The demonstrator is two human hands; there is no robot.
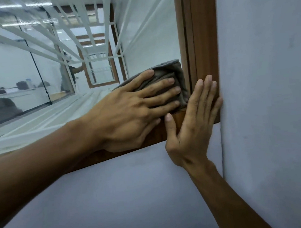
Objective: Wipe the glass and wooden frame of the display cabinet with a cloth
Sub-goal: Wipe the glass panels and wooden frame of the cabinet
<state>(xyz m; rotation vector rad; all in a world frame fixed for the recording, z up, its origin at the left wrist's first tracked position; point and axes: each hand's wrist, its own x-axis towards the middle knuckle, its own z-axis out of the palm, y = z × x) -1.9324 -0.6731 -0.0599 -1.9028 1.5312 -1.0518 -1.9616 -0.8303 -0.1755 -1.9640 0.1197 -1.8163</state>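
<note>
A folded grey-brown cloth (pixel 169 71) is pressed flat against the glass pane (pixel 148 33) at its lower right corner. My left hand (pixel 133 108) lies spread on top of the cloth, fingers pointing right toward the frame. My right hand (pixel 191 121) rests flat, fingers together and pointing up, on the brown wooden frame (pixel 203 37) where its upright meets the bottom rail (pixel 131 149). The two hands almost touch at the corner. The cloth's lower part is hidden under my left fingers.
A pale grey wall (pixel 270 86) stands right of the frame, meeting another grey wall (pixel 116 197) below the bottom rail at an inside corner. Through and in the glass I see white bars (pixel 32 44), a brown-framed opening and a distant person (pixel 70 69).
</note>
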